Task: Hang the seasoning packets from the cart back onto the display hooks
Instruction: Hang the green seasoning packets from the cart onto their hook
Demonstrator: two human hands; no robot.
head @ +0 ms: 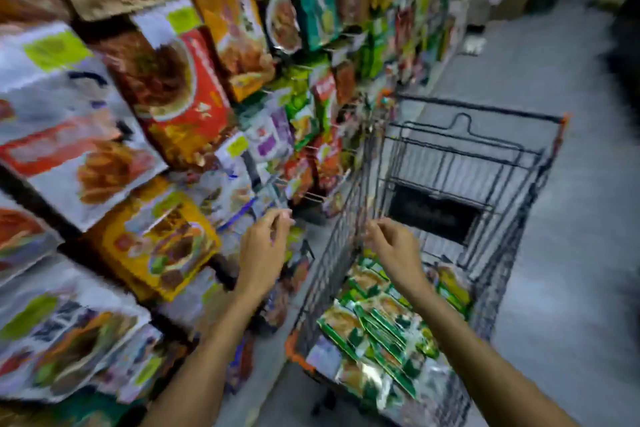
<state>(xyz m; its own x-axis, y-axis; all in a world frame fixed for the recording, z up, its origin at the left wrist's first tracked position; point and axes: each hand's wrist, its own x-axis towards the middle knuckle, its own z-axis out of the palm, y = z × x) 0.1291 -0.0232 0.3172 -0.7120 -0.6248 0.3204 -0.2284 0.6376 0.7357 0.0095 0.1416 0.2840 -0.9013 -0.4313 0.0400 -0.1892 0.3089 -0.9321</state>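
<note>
Beneath right fingers (375,229), seasoning packets (374,326) in cart (478,107)

Blurred aisle. Display packets (173,90) fill the left; a wire cart (332,267) of green seasoning packets (377,329) sits lower right; left hand (265,250) and right hand (394,246) hover centre.

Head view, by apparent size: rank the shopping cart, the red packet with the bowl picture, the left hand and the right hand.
1. Shopping cart
2. Red packet, possibly enlarged by nearness to the camera
3. Left hand and right hand: they look alike, so not ranked apart
</note>
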